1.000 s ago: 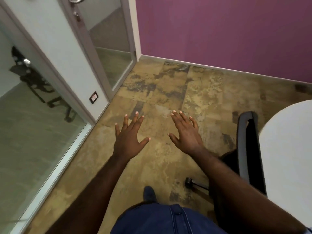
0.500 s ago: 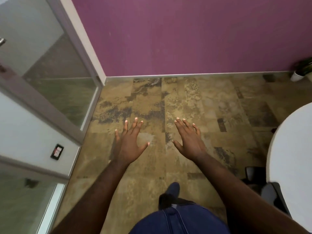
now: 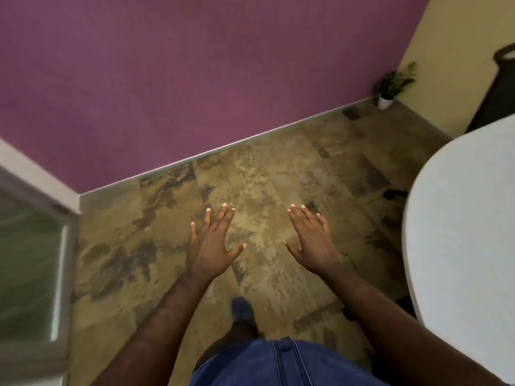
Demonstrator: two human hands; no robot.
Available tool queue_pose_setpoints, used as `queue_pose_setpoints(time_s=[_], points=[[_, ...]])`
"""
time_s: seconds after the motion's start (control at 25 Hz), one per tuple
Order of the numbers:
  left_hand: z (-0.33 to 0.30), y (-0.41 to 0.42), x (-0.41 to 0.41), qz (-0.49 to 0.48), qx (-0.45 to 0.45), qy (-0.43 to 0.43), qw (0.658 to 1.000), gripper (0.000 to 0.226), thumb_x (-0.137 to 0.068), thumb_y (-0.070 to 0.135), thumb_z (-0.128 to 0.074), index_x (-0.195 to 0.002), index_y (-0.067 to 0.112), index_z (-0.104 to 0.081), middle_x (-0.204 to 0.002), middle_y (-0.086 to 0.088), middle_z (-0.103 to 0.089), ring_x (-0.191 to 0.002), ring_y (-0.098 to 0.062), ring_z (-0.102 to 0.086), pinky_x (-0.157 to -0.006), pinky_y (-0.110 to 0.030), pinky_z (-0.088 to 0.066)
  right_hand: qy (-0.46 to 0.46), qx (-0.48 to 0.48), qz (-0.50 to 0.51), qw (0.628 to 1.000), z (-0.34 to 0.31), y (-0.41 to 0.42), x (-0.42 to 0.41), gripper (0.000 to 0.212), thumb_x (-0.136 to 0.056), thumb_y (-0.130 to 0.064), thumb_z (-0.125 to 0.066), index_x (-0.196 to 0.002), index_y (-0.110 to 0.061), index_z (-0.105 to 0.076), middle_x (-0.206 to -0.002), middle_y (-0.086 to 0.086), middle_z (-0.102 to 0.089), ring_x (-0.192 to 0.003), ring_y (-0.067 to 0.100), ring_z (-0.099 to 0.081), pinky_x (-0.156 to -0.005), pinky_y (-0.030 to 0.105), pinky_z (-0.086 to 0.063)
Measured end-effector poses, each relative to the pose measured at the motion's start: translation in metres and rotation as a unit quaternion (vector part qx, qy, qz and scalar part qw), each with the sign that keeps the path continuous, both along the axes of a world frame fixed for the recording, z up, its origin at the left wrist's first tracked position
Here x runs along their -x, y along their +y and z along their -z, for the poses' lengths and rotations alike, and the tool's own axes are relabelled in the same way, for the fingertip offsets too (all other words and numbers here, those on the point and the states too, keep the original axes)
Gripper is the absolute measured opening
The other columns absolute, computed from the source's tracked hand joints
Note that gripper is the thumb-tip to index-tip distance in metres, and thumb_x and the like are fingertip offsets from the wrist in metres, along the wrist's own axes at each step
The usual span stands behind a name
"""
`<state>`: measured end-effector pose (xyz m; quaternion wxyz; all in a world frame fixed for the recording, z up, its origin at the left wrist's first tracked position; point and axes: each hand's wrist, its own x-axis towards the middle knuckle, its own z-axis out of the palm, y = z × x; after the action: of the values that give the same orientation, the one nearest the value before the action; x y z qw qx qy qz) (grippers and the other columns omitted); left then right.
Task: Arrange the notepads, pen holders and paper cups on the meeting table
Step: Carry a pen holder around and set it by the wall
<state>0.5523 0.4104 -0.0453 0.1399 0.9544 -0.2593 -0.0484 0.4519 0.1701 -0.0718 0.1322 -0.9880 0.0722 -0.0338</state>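
Beside the white bench (image 3: 459, 232), left hand (image 3: 213, 246) and right hand (image 3: 313, 240) hover flat, fingers spread, gripping nothing. No notepads, pen holders or cups visible; fetching them likely comes next.

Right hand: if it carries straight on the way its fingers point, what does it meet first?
The right hand, fingers straight and holding nothing, points up and slightly left over the mottled brown tiled floor. Nothing shows in that line before the purple wall; the white rounded table lies off to its right. Depth is unclear.
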Motion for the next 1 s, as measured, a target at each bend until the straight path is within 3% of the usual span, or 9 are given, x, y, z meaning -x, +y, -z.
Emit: queue_pose_setpoints(time_s=[0.24, 0.44, 0.68, 1.0], points=[[0.02, -0.127, -0.118, 0.166, 0.009, 0.024, 0.986, 0.086, -0.084, 0.063, -0.056, -0.153, 0.038, -0.012, -0.163, 0.017, -0.003, -0.152, -0.02, 0.0, -0.118, -0.056, -0.005, 0.023, -0.003, 0.157, 0.987, 0.009, -0.079, -0.05, 0.075, -0.09, -0.045, -0.055, -0.153, -0.019, -0.023, -0.162, -0.003, -0.019, -0.15, 0.018, -0.015, -0.118, 0.047, -0.013], [0.022, -0.241, -0.176, 0.335, -0.008, 0.028, 0.942, 0.087, -0.083, 0.069, -0.049, -0.153, 0.039, -0.007, -0.162, 0.019, 0.002, -0.152, -0.02, -0.001, -0.118, -0.057, -0.009, 0.017, -0.025, 0.31, 0.95, 0.005, -0.134, -0.053, 0.074, -0.092, -0.044, -0.053, -0.154, -0.021, -0.02, -0.162, -0.004, -0.016, -0.151, 0.015, -0.008, -0.119, 0.044, -0.007], [0.024, -0.378, -0.185, 0.479, -0.012, 0.033, 0.877, 0.087, -0.082, 0.069, -0.05, -0.152, 0.042, -0.005, -0.156, 0.025, 0.009, -0.151, -0.018, 0.002, -0.118, -0.055, -0.004, -0.005, -0.032, 0.473, 0.88, 0.017, -0.196, -0.028, 0.073, -0.094, -0.048, -0.047, -0.155, -0.025, -0.014, -0.163, -0.007, -0.01, -0.151, 0.015, -0.004, -0.12, 0.042, -0.005], [0.032, -0.543, -0.136, 0.593, -0.05, 0.039, 0.803, 0.086, -0.085, 0.066, -0.05, -0.153, 0.041, -0.005, -0.158, 0.022, 0.003, -0.151, -0.019, 0.003, -0.119, -0.058, -0.003, -0.007, -0.055, 0.588, 0.807, 0.039, -0.285, 0.021, 0.073, -0.094, -0.048, -0.049, -0.154, -0.025, -0.015, -0.162, -0.009, -0.008, -0.151, 0.014, -0.007, -0.118, 0.037, 0.002]])
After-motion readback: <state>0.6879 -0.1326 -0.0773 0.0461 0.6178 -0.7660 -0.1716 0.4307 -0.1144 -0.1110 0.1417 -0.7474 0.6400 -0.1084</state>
